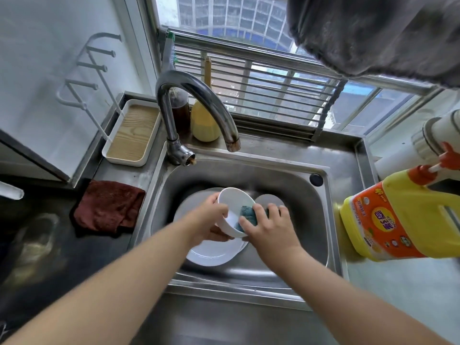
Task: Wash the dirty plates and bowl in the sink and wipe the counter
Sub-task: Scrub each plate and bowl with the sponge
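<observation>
Two bare forearms reach in from the bottom edge toward the middle of the steel sink [293, 185]. At the centre, the left hand [207, 220] grips a white bowl [232, 207], thumb over the rim at its 9 o'clock side and fingers curled beneath, so the bowl sits tilted with its opening turned toward the right hand [267, 226]. That right hand presses a blue sponge [249, 215] against the bowl's rim at 4 o'clock, fingers curled over the sponge and holding it. Beneath both hands lies a white plate [211, 253] on the sink floor, its rim showing at 6 o'clock and at 9 o'clock of the bowl. A second white plate [270, 199] peeks out at 2 o'clock from the bowl, partly hidden by the right fingers.

At 12 o'clock a curved chrome faucet [199, 95] arches over the basin. I cannot tell whether water is running. Behind the faucet stand a yellow bottle [202, 120] and a dark brown bottle [178, 108]. At 10 o'clock a white tray with a wood-grain base [134, 131] sits on the steel counter [119, 170]. At 9 o'clock a dark red cloth [108, 206] lies crumpled on the counter, just beside the sink edge. At 3 o'clock a large yellow and orange detergent jug [400, 217] stands by the sink. A grey towel [373, 33] hangs at 1 o'clock.
</observation>
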